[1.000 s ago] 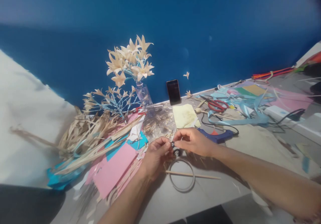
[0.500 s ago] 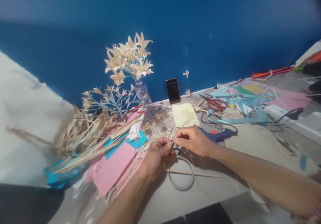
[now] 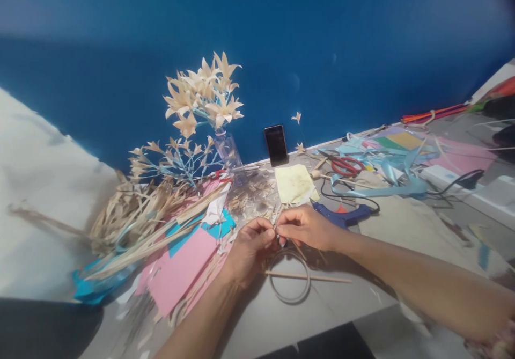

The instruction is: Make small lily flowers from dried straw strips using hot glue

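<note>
My left hand (image 3: pixel 254 246) and my right hand (image 3: pixel 303 227) meet fingertip to fingertip over the work surface. Both are closed in a pinch, and what lies between the fingers is too small to make out. Just below them rests a thin ring of wire or cord (image 3: pixel 290 301), crossed by a wooden stick (image 3: pixel 330 279). Beyond my right hand lies a blue glue gun (image 3: pixel 346 217). A pale yellow sheet (image 3: pixel 293 184) is on the surface past my fingertips, with small dry scraps (image 3: pixel 251 195) to its left.
A clear bottle (image 3: pixel 228 149) holds pale handmade flowers (image 3: pixel 209 93) against the blue wall. A phone (image 3: pixel 276 144) leans there too. Dried husks (image 3: pixel 132 214) and pink paper (image 3: pixel 187 268) lie left; red-handled scissors (image 3: pixel 346 167) and light blue ribbon (image 3: pixel 392 190) lie right.
My right hand has moved slightly left and closer to my left hand, so the fingertips now meet. The view has shifted a little. The ring and stick stay put.
</note>
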Demonstrator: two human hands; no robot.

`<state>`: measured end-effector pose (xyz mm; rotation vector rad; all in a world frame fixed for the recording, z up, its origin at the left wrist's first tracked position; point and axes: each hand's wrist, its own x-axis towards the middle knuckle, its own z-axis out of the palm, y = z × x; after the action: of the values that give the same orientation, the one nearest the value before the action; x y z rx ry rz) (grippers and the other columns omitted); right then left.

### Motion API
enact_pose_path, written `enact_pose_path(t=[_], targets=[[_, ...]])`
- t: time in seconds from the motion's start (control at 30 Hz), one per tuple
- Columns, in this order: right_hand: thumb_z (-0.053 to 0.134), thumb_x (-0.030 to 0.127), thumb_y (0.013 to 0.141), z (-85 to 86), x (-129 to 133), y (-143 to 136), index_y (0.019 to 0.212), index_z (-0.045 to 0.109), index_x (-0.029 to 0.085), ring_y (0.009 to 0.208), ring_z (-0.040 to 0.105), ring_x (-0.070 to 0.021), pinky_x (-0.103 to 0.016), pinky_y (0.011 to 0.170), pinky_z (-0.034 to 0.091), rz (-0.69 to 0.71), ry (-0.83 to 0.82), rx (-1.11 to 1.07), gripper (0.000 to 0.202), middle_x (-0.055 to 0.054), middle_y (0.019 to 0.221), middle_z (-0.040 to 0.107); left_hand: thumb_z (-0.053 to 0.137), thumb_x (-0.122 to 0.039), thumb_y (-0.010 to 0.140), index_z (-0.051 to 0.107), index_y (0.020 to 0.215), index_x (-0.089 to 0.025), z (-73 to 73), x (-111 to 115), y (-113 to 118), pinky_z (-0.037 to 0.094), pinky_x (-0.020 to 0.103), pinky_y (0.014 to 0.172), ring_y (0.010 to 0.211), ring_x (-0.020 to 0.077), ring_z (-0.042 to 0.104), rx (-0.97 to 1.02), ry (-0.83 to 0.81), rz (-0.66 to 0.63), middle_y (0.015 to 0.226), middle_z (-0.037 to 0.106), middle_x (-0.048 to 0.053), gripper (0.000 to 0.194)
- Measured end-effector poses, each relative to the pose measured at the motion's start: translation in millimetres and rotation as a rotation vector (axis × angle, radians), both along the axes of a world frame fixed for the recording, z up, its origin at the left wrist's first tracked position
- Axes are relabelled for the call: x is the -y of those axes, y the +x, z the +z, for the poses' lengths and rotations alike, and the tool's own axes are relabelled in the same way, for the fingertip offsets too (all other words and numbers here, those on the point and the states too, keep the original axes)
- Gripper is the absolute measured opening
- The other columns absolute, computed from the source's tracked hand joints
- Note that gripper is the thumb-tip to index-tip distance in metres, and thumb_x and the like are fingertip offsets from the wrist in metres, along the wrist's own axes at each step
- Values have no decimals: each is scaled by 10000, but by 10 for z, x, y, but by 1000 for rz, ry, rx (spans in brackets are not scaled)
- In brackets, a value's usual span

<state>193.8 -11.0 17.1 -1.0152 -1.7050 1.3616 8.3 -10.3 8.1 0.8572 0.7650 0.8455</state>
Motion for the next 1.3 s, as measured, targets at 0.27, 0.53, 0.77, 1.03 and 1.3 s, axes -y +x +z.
enact_pose_path(t=[0.27, 0.53, 0.77, 1.03, 1.3], targets=[[635, 273, 821, 24, -2, 3, 700, 701, 135, 486, 499, -74, -173, 449, 347, -24, -60, 43, 195, -11, 637, 673, 872, -299, 631, 693, 824, -158, 12, 9, 0, 474, 279, 653, 668, 187, 668, -45, -10, 33, 697, 735, 76, 299], [718, 304, 756, 20, 6, -8, 703, 689, 147, 497, 508, -84, -186, 462, 362, -56, -37, 41, 169, 11, 623, 654, 858, -228, 661, 687, 751, -133, -10, -22, -52, 432, 212, 614, 602, 95, 581, -18, -29, -85, 694, 680, 32, 216], [747, 231, 751, 49, 34, -11, 778, 681, 167, 536, 474, -84, -191, 485, 340, -163, 188, 108, 96, 37, 641, 625, 831, -238, 704, 669, 725, -126, 17, -18, -24, 472, 237, 686, 705, 119, 600, 46, -49, -107, 753, 639, 25, 197], [680, 218, 857, 83, 54, -15, 776, 733, 197, 760, 627, -165, -265, 707, 467, -92, 424, 103, 99, -34, 778, 681, 816, -271, 723, 694, 803, -111, 26, 7, -2, 450, 226, 620, 602, 114, 590, -34, -39, -92, 662, 659, 49, 217], [621, 260, 892, 88, 27, 20, 771, 664, 172, 732, 581, -144, -247, 670, 418, -147, 337, 172, 156, -14, 783, 656, 832, -295, 685, 700, 759, -119, 46, 54, 11, 418, 208, 540, 524, 99, 558, -170, 44, -10, 598, 649, 30, 232]])
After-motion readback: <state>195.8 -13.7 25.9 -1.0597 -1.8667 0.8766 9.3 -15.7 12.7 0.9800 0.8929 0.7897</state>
